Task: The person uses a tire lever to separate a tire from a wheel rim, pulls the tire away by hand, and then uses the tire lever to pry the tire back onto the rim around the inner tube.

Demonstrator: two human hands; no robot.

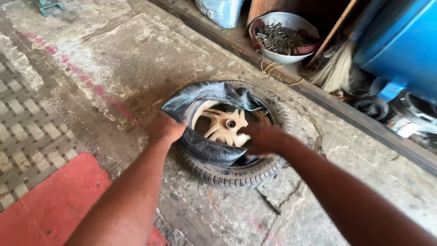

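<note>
Left hand (166, 129) closed on inner tube (205, 98) edge; right hand (261, 139) grips tube inside tyre (236, 175), blurred.

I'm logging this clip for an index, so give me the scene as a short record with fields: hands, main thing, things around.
Left hand: on the outer left side of the black inner tube, gripping it
Right hand: on the tube's inner edge, by the wheel's middle
Tyre: lies flat on the concrete floor, tube partly pulled out
Wheel: beige, spoked, inside the tyre
Nearby: metal bowl of small metal parts, red mat, thin tool on the floor
</note>
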